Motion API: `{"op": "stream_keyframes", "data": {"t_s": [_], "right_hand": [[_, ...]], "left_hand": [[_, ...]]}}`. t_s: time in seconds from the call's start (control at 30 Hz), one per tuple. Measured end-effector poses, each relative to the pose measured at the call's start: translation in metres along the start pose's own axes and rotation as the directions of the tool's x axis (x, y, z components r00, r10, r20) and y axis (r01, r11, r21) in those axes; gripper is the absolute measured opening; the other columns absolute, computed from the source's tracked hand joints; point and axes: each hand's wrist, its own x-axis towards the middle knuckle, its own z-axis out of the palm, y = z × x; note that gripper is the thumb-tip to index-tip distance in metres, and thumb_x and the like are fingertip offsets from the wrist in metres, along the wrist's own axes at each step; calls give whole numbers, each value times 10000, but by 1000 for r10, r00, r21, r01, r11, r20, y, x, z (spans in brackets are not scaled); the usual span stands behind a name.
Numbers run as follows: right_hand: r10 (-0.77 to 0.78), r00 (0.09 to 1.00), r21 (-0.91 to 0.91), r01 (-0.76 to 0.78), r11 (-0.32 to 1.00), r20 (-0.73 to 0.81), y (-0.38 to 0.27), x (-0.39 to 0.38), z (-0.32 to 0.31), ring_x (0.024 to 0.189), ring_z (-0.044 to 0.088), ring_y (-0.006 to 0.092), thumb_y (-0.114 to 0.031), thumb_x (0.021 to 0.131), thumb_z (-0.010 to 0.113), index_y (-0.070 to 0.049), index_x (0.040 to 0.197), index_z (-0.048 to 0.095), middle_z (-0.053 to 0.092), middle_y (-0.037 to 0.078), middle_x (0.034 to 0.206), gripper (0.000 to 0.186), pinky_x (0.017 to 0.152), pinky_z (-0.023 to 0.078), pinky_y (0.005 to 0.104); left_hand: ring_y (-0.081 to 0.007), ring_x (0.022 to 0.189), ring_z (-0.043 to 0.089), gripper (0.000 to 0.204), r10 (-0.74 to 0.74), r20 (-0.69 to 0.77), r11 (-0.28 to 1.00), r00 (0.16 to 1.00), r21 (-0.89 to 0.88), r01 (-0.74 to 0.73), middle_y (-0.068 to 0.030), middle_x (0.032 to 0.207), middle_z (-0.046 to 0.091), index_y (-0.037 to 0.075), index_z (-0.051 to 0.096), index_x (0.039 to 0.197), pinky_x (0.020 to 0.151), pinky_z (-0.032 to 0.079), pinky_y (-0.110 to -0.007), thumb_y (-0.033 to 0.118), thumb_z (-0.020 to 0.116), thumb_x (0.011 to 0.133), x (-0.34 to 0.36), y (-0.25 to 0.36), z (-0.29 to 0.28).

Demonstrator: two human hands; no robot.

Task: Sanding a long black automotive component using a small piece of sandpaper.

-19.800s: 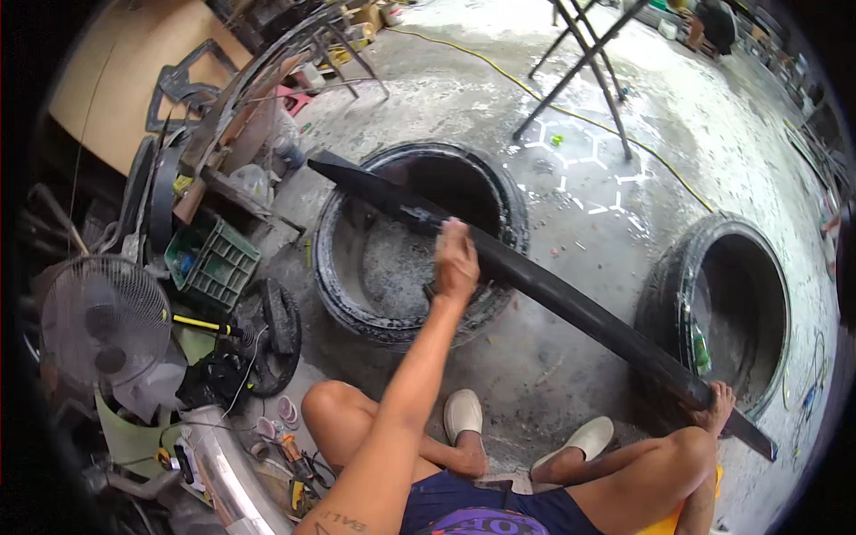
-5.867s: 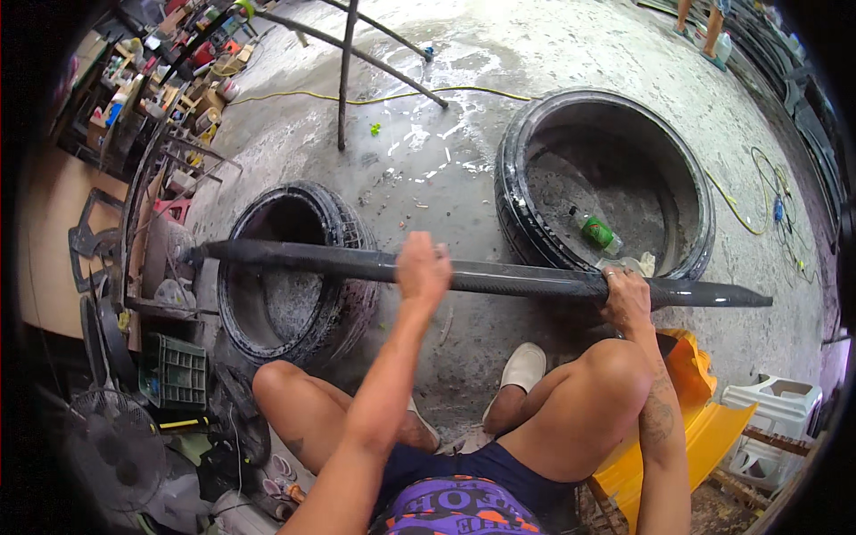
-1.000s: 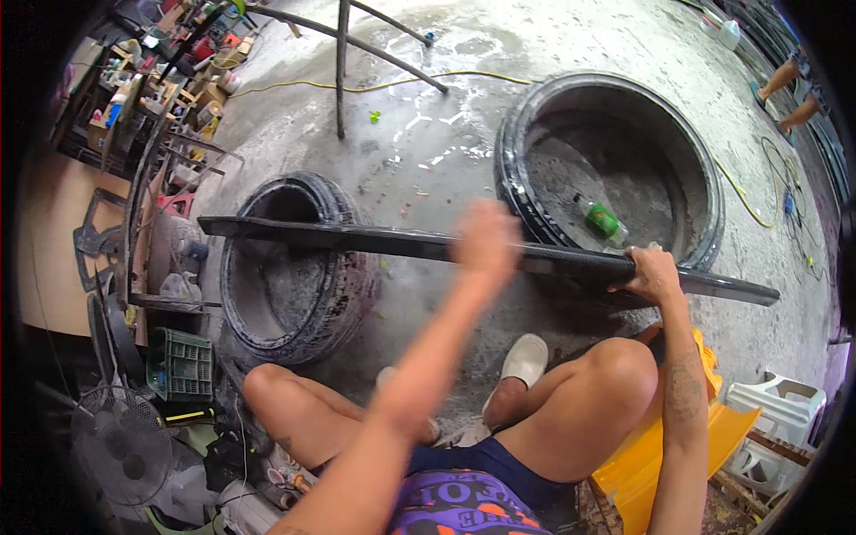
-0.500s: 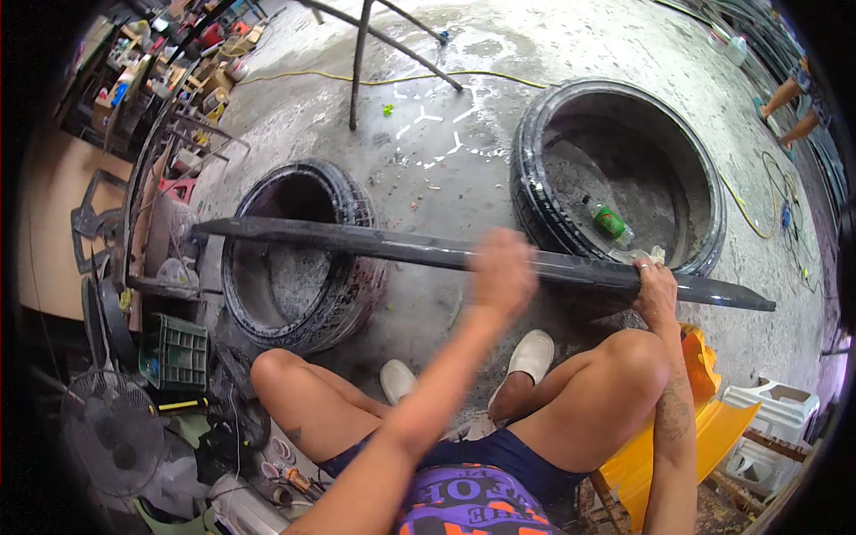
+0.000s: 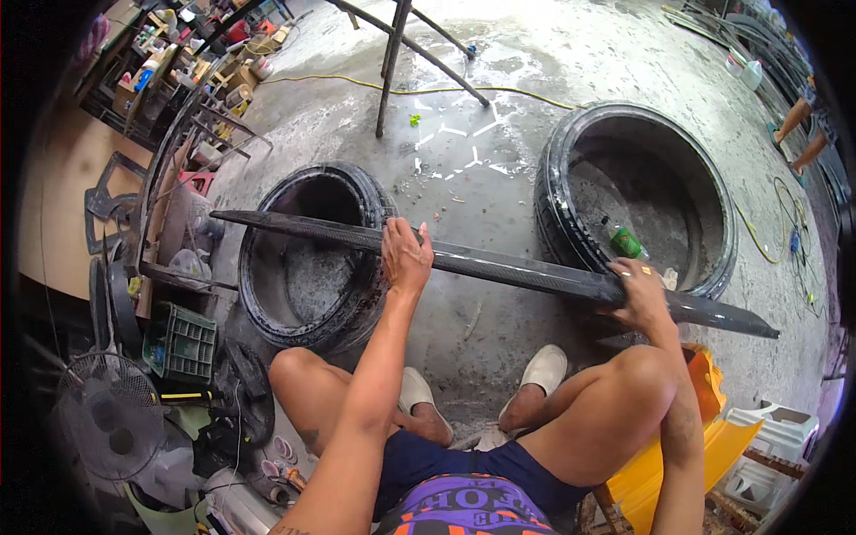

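Observation:
A long, glossy black carbon-fibre strip (image 5: 499, 268) with tapered ends lies across two tyres in front of my knees. Its woven pattern shows along the upper face. My left hand (image 5: 407, 257) is closed over the strip left of its middle, by the right edge of the smaller tyre (image 5: 364, 308). Further right, my right hand (image 5: 640, 296) grips the strip, fingers over the far edge, beside the larger tyre (image 5: 555, 201). Inside the larger tyre lie a green-labelled plastic bottle (image 5: 624, 241) and a pale crumpled scrap (image 5: 670, 278).
At left stand a green crate (image 5: 181, 343), a fan (image 5: 111, 415) and a cluttered bench. A dark metal stand (image 5: 392, 71) rises ahead, with a yellow hose (image 5: 357, 85) on the floor. A yellow sheet (image 5: 713, 455) lies right of my leg. Another person's legs (image 5: 796, 134) show far right.
My left hand, blurred by motion earlier, has moved left along the strip and now holds it. My right hand has shifted slightly on the strip. The whole view has shifted a little.

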Motion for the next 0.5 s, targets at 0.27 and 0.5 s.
{"op": "stream_keyframes", "data": {"t_s": [0.27,0.5], "right_hand": [[145,981,-63,-138,988,128,-13,16,36,1182,608,381,-154,623,829,-83,1267,618,546,197,1407,682,999,505,463],[62,997,-11,-61,998,56,-16,16,34,1233,588,399,-131,589,824,-95,1256,631,523,241,1454,695,1040,477,464]], "left_hand": [[-355,951,572,139,261,-117,855,958,-433,-285,-161,936,579,61,577,872,813,452,-492,194,617,867,-83,174,25],[-358,883,563,216,28,33,994,999,-104,-25,-164,931,551,47,539,919,764,447,-492,246,624,918,-34,15,2]]}}
